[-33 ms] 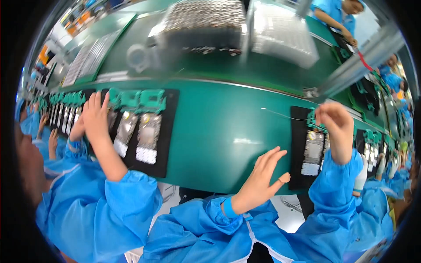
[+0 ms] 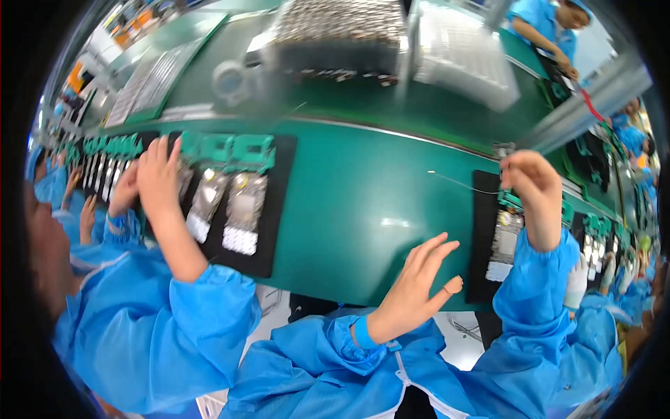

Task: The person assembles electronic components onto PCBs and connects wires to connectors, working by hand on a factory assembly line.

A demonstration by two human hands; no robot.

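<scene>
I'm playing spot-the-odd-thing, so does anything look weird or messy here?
Nothing looks clearly spilled or broken. The thin wire looks a bit odd: it pokes sideways from the right hand, its other end loose over the green table.

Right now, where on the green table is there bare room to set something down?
The widest free patch of green tabletop lies between the left black mat and your left hand, with the thin wire at its upper right. It's crowded around your right hand and on that left mat.
</scene>
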